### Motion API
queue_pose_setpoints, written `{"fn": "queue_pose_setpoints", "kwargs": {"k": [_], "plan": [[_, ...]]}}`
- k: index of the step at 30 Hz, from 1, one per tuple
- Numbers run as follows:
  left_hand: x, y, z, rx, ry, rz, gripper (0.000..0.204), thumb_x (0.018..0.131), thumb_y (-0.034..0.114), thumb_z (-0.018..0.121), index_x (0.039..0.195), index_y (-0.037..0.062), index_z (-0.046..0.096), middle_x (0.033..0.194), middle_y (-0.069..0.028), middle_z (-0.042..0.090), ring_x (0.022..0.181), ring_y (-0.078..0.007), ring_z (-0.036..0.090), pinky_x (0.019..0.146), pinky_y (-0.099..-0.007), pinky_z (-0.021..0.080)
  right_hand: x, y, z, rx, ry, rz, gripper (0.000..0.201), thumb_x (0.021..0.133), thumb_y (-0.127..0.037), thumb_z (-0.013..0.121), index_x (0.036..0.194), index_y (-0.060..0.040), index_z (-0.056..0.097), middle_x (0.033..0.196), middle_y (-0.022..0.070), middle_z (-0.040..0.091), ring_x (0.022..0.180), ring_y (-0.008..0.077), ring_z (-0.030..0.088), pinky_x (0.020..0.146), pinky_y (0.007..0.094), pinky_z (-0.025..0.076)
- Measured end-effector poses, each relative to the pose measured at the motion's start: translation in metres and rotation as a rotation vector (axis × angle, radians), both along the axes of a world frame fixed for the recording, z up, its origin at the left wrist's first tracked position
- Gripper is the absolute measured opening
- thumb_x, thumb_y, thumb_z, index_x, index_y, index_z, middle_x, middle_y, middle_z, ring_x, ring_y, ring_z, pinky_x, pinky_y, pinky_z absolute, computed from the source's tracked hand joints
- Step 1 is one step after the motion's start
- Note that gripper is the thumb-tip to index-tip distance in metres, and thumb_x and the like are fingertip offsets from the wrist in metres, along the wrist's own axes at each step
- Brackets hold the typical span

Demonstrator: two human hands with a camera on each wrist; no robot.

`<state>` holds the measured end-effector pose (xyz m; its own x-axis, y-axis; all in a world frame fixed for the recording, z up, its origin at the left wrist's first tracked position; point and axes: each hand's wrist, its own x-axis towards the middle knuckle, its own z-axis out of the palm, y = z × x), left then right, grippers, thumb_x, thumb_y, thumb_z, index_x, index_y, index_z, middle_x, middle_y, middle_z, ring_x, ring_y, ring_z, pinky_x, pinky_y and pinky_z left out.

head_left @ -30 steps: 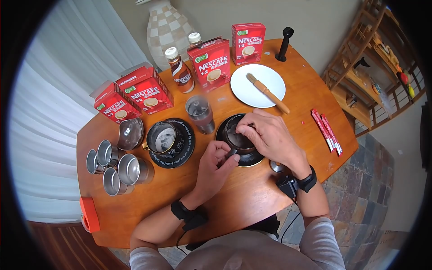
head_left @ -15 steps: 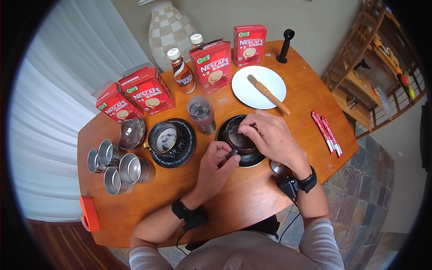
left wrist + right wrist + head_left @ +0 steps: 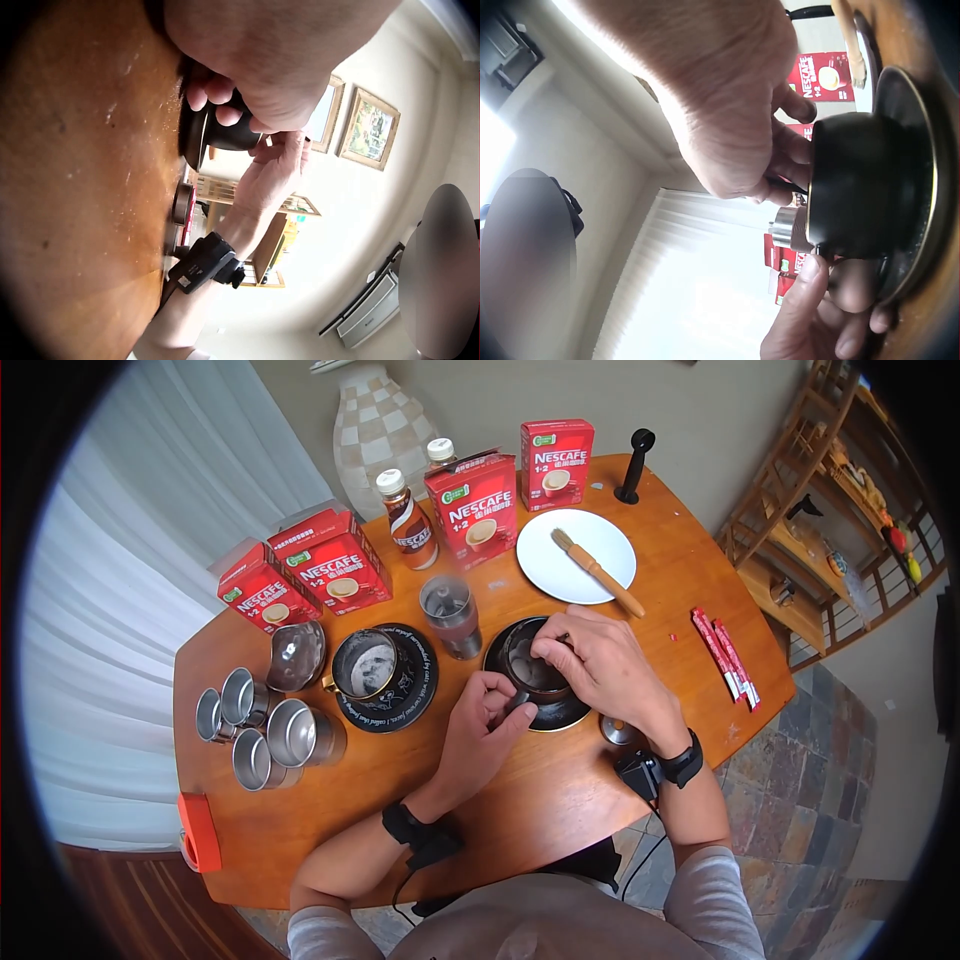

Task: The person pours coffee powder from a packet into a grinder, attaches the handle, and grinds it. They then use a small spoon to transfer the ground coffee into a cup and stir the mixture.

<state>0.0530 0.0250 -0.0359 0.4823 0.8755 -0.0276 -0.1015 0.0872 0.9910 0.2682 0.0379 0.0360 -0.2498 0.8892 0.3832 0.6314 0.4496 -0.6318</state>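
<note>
A black cup [image 3: 855, 184] with a gold rim stands on a black saucer [image 3: 932, 217] in front of the person. With thumb and fingers, the left hand [image 3: 482, 725] grips the cup's handle [image 3: 520, 698]. Over the cup's mouth, the right hand [image 3: 605, 670] pinches a thin dark stick [image 3: 786, 184]; its lower end is hidden inside the cup. Dark contents [image 3: 522, 663] show in the cup. To the left, a second black cup [image 3: 345, 665] with greyish-white contents rests on a lettered black saucer [image 3: 420, 685].
A grey tumbler [image 3: 455, 622] stands just behind the cups. Several metal cups [image 3: 300, 735] sit at left. Beyond are red Nescafe boxes [image 3: 475, 510], bottles [image 3: 410, 530] and a white plate [image 3: 540, 575] bearing a brush [image 3: 597, 572]. Red sachets [image 3: 722, 655] lie at right, a small metal disc [image 3: 616, 731] nearer.
The head view has shifted slightly, so the tabletop things appear a little lower and to the right. Both hands keep nearly the same places at the cup.
</note>
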Motion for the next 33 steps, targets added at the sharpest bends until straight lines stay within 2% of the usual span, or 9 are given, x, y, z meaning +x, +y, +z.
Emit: {"fn": "queue_pose_setpoints", "kwargs": {"k": [2,5,17,33], "plan": [[0.0005,-0.0002,0.0002,0.003,-0.007,0.002,0.025,0.102,0.003,0.065,0.116,0.0059,0.044,0.105,-0.0049,0.069,0.082,-0.0043,0.057,0.071,-0.0218,0.048,-0.0001,0.0000,0.0008,-0.004,-0.004,0.000,0.020,0.101,-0.020,0.064,0.099,-0.0015,0.071,0.092,0.0154,0.071,0.090,0.0366,0.068,0.079,0.0453,0.053],[0.0037,-0.0010,-0.0016,0.010,-0.048,0.023,0.028,0.102,0.005,0.069,0.114,0.0065,0.044,0.103,-0.0003,0.070,0.073,0.0011,0.046,0.063,-0.0168,0.037,-0.0004,-0.0006,0.0021,-0.011,-0.005,-0.001,0.020,0.101,-0.021,0.064,0.100,-0.0016,0.071,0.092,0.0154,0.071,0.091,0.0367,0.068,0.079,0.0454,0.053],[0.0038,-0.0024,-0.0012,-0.002,-0.060,0.024,0.026,0.103,0.005,0.067,0.115,0.0057,0.044,0.109,-0.0035,0.072,0.084,-0.0001,0.055,0.069,-0.0173,0.043,-0.0007,-0.0013,0.0025,0.000,-0.009,0.002,0.020,0.101,-0.021,0.064,0.100,-0.0016,0.071,0.092,0.0161,0.071,0.090,0.0378,0.068,0.078,0.0463,0.053],[0.0036,-0.0029,-0.0015,0.006,-0.064,0.021,0.026,0.103,0.004,0.066,0.115,0.0051,0.044,0.110,-0.0036,0.072,0.083,0.0004,0.055,0.069,-0.0171,0.043,-0.0009,-0.0021,0.0017,0.014,-0.005,0.004,0.020,0.100,-0.021,0.065,0.099,-0.0019,0.070,0.089,0.0165,0.069,0.089,0.0384,0.067,0.077,0.0467,0.052]]}}
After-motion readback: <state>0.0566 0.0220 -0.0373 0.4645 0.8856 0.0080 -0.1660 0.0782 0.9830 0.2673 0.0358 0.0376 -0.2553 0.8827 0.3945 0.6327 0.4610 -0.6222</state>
